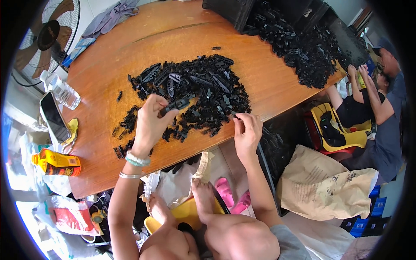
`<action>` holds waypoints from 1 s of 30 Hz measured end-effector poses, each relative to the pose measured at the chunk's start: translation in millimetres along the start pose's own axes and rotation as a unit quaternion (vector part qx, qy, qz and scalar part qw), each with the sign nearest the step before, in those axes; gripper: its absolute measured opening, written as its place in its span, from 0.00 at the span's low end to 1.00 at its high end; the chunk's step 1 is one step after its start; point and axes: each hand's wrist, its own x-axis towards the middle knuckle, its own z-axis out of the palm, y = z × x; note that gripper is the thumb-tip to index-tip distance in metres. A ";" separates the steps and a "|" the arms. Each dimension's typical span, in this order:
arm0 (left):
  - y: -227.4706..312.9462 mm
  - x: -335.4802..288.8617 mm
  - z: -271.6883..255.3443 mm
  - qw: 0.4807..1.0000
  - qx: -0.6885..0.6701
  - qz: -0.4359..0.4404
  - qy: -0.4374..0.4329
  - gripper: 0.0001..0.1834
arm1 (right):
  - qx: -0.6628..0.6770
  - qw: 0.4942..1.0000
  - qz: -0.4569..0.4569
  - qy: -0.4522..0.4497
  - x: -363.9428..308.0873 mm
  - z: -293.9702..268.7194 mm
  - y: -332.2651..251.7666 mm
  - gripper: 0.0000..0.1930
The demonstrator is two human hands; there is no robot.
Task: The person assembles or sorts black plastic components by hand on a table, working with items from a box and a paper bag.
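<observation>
Forearms extended forward, well apart.
Left hand in thumb-and-finger grip; right hand curled inward.

Looks like a small, makeshift workshop: black plastic parts are heaped on the wooden table, a dark crate at its far right corner opens onto another pile, two other people are beyond its right edge, and a fan stands off its left end.

Black plastic parts looked mostly matt with scattered glossy highlights against a smooth, lightly shining wooden worktop, while a clear plastic bottle gleamed, a brown paper sack appeared creased and matt, and a metal bangle shone
</observation>
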 end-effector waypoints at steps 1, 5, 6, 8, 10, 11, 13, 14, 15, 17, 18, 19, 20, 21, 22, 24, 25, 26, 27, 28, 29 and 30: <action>2.8 -8.5 1.3 0.990 -0.136 -0.019 0.013 0.14 | 0.047 0.998 0.021 0.019 -2.5 -3.6 1.0 0.10; 17.3 -43.9 -1.5 0.973 -0.213 -0.064 -0.055 0.16 | 0.195 0.974 0.111 0.013 -9.0 -14.7 -24.3 0.08; 17.6 -49.9 -0.8 0.965 -0.249 -0.063 -0.053 0.15 | 0.239 0.964 0.117 0.002 -7.2 -17.2 -36.4 0.08; 25.3 -60.2 0.0 0.968 -0.237 -0.057 -0.064 0.15 | 0.304 0.946 0.109 -0.028 -6.3 -23.3 -58.1 0.10; 29.3 -67.5 0.4 0.965 -0.237 -0.062 -0.090 0.14 | 0.366 0.925 0.072 -0.073 -3.6 -26.9 -77.4 0.10; 32.8 -70.1 -0.6 0.965 -0.237 -0.061 -0.089 0.14 | 0.373 0.922 0.031 -0.098 -3.1 -27.2 -81.5 0.10; 40.3 -74.5 -4.7 0.951 -0.250 -0.128 -0.133 0.14 | 0.343 0.931 -0.074 -0.105 1.1 -23.4 -85.4 0.11; 39.3 -76.0 -6.3 0.952 -0.247 -0.120 -0.138 0.13 | 0.339 0.932 -0.067 -0.108 1.0 -23.9 -88.0 0.12; 39.4 -76.9 -7.3 0.952 -0.247 -0.119 -0.137 0.13 | 0.340 0.932 -0.068 -0.108 -0.2 -23.6 -88.5 0.12; 39.2 -78.7 -7.4 0.930 -0.310 -0.130 -0.151 0.14 | 0.291 0.948 -0.094 -0.087 -3.7 -22.3 -87.4 0.13; 39.3 -79.3 -7.4 0.929 -0.311 -0.131 -0.149 0.14 | 0.292 0.948 -0.095 -0.088 -4.4 -22.2 -88.4 0.13; 40.5 -79.3 -7.1 0.921 -0.331 -0.138 -0.151 0.14 | 0.266 0.953 -0.118 -0.079 -4.6 -22.9 -89.4 0.13; 41.5 -79.4 -6.8 0.912 -0.351 -0.146 -0.153 0.15 | 0.241 0.958 -0.141 -0.070 -5.3 -23.3 -90.2 0.14; 42.4 -79.3 -6.4 0.911 -0.352 -0.147 -0.153 0.15 | 0.240 0.958 -0.140 -0.072 -7.1 -23.2 -90.9 0.14; 43.6 -78.7 -5.9 0.909 -0.354 -0.159 -0.149 0.15 | 0.228 0.961 -0.143 -0.069 -8.9 -22.6 -91.5 0.15; 41.3 -77.5 -3.8 0.907 -0.356 -0.172 -0.145 0.14 | 0.222 0.958 -0.160 -0.080 -12.5 -22.1 -86.5 0.16; 37.1 -78.1 -3.5 0.914 -0.348 -0.155 -0.137 0.13 | 0.225 0.958 -0.158 -0.083 -13.6 -22.1 -87.8 0.16; 35.2 -78.4 -3.7 0.921 -0.339 -0.138 -0.130 0.11 | 0.287 0.948 -0.075 -0.113 -13.4 -21.9 -89.7 0.15; 35.5 -77.7 -4.6 0.922 -0.337 -0.144 -0.129 0.11 | 0.345 0.928 0.010 -0.142 -12.0 -22.0 -91.7 0.16; 35.9 -76.4 -5.4 0.928 -0.323 -0.135 -0.124 0.10 | 0.354 0.915 0.058 -0.184 -4.7 -25.8 -94.5 0.18; 37.0 -74.9 -6.8 0.935 -0.309 -0.127 -0.118 0.09 | 0.369 0.899 0.107 -0.209 -5.4 -25.9 -95.1 0.15; 40.1 -73.6 -9.7 0.941 -0.287 -0.136 -0.119 0.08 | 0.428 0.851 0.178 -0.248 -12.1 -21.7 -91.0 0.15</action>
